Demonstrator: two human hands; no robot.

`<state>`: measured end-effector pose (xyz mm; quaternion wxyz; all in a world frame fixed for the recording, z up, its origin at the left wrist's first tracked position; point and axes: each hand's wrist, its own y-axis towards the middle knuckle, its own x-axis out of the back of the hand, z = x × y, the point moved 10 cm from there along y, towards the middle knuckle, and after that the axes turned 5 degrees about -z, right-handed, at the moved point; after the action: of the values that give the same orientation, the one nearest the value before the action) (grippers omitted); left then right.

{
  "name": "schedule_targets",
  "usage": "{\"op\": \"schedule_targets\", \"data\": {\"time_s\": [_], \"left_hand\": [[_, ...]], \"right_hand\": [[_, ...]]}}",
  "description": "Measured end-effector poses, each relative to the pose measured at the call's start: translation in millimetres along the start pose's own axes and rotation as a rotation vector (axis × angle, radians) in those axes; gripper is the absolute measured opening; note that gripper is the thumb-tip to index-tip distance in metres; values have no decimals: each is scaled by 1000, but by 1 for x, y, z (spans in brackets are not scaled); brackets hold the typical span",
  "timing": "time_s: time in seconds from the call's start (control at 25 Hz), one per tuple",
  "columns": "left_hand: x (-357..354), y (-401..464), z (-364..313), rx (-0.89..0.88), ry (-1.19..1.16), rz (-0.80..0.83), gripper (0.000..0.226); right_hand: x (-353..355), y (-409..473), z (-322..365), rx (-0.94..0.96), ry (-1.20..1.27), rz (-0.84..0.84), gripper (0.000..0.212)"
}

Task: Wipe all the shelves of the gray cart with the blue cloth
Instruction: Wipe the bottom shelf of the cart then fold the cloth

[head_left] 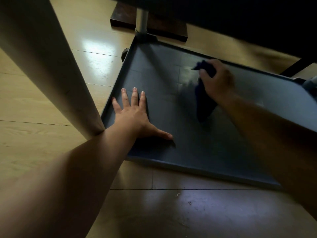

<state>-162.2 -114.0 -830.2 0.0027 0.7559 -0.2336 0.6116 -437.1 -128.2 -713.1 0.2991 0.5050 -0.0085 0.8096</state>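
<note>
My left hand (pixel 135 115) lies flat near the bottom shelf (pixel 164 69)'s left edge, beside a corner post (pixel 51 69); an upper shelf (pixel 240 18) overhangs the far edge.

The right hand (pixel 217 79) is motion-blurred and covers the middle of the blue cloth (pixel 204 105), so its grip is unclear. The gray cart's bottom shelf (pixel 171 103) runs behind the right forearm. A dark upper shelf (pixel 240 18) hides the far corner.
</note>
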Motion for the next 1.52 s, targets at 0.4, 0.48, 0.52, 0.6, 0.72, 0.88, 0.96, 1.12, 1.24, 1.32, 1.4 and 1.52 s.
{"op": "schedule_targets", "data": {"time_s": [0.4,0.48,0.52,0.6,0.72,0.88,0.96,1.12,1.24,1.32,1.4,1.52], "left_hand": [[-3,5,1,24,-7,-10,185],[-3,5,1,29,-9,1,186],[-4,5,1,28,-9,7,187],[-3,3,0,26,-5,30,188],[-2,1,-1,12,16,86,195],[-3,-1,1,3,32,146,201],[-4,-3,1,0,45,150,200],[-5,-2,3,11,48,151,200],[-6,-1,4,7,43,141,198],[-6,-2,5,6,46,134,198],[-6,-2,5,6,54,129,197],[-5,0,7,14,65,93,197]], "right_hand": [[-128,-23,77,242,-278,278,55],[-126,-27,77,248,-259,231,50],[-125,-30,77,256,-252,229,49],[-119,-42,74,269,-237,246,47],[-105,-76,70,295,-178,256,44],[-75,-130,60,326,-118,289,43],[-63,-156,54,372,-118,355,45],[-35,-187,26,430,-150,464,45],[-6,-205,-20,376,-129,542,44],[9,-212,-49,330,-118,612,43],[24,-209,-72,294,-117,645,42],[48,-202,-107,259,-159,657,41]]}}
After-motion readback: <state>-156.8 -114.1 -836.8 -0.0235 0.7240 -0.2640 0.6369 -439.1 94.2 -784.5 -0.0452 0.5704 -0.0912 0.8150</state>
